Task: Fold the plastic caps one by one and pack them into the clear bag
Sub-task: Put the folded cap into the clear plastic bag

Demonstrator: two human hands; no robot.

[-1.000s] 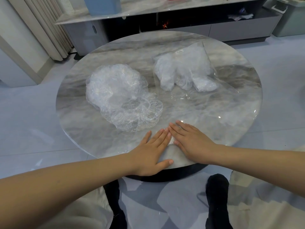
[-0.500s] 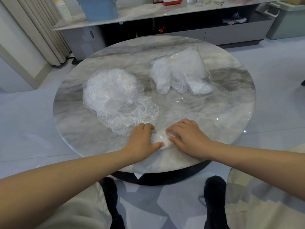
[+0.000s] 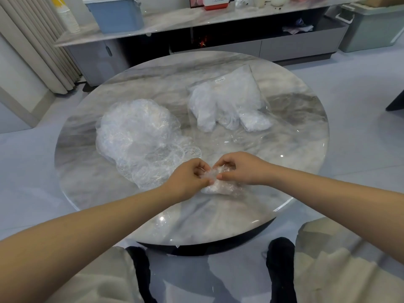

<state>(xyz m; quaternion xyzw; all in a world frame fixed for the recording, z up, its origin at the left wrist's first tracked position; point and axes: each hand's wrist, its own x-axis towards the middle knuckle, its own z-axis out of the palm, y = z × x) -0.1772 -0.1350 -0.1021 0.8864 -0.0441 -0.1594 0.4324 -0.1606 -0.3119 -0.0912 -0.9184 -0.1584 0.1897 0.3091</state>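
Both hands, left hand (image 3: 188, 178) and right hand (image 3: 242, 169), are pinching a crumpled plastic cap (image 3: 218, 184) between curled fingers (image 3: 202, 168), low over the worktop (image 3: 196, 217).

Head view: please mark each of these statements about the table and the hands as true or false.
1. Both hands grip one bunched plastic cap. True: the left hand and the right hand pinch it together.
2. The clear bag is empty. False: white folded caps show inside it.
3. The pile of loose caps lies to the left of the bag. True.
4. The table is square. False: it is round, with a marble pattern.
5. The blue bin stands on the round table. False: it stands on the low cabinet behind.
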